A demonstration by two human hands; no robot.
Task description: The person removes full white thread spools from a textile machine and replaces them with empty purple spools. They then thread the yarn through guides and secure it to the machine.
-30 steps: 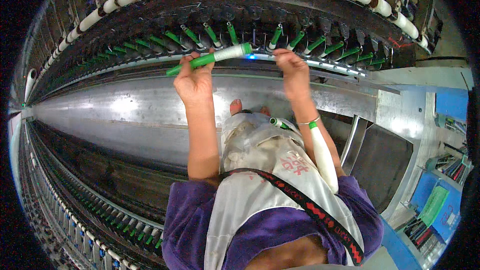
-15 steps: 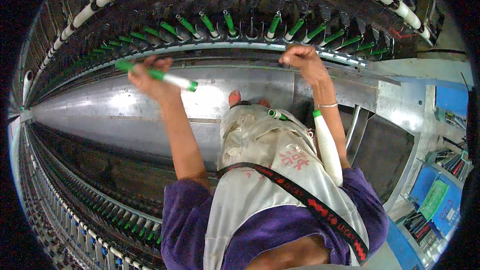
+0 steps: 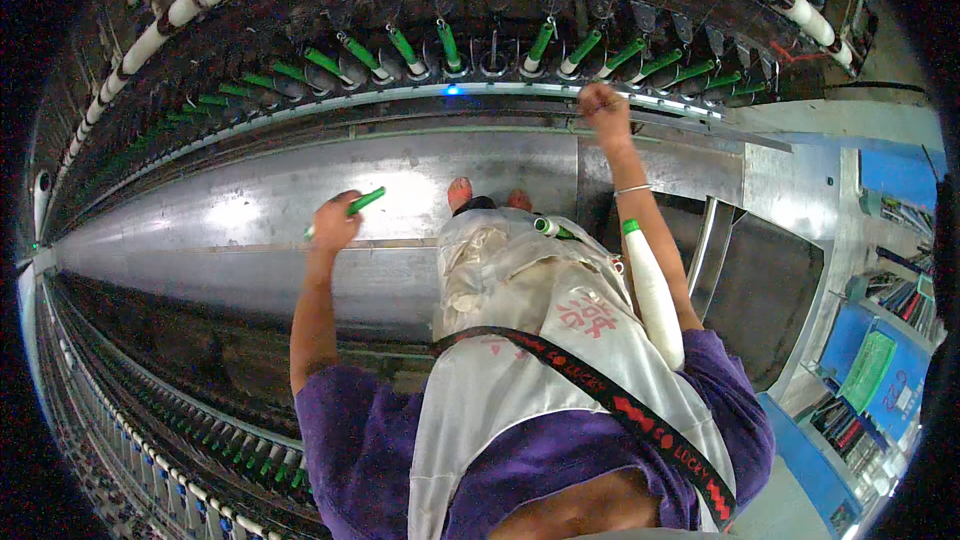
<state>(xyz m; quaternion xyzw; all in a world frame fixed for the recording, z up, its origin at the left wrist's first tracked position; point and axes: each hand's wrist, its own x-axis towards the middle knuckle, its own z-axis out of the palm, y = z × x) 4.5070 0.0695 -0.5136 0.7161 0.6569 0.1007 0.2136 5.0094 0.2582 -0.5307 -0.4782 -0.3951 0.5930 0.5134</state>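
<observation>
My left hand (image 3: 336, 224) is closed round a green and white bobbin (image 3: 367, 201), held over the metal floor well back from the machine. The bobbin's green end sticks out on the right of the fist; most of its middle is hidden by the fingers. My right hand (image 3: 606, 112) is raised at the front rail (image 3: 480, 90) with its fingers curled; whatever they pinch, if anything, cannot be made out. Beyond the rail stands a row of green bobbins (image 3: 540, 46) on spindles. One spindle (image 3: 493, 62) in the row carries no bobbin.
A full white bobbin (image 3: 652, 290) lies along my right forearm against the apron (image 3: 520, 300). Another green-ended bobbin (image 3: 548, 228) pokes out of the apron's front. Behind on the left runs a second machine row (image 3: 200, 420). Blue panels (image 3: 870, 370) stand at right.
My left hand has come back from the machine toward me, turning the bobbin. My right hand has risen slightly and its fingers look more curled. A blue light now shows on the rail.
</observation>
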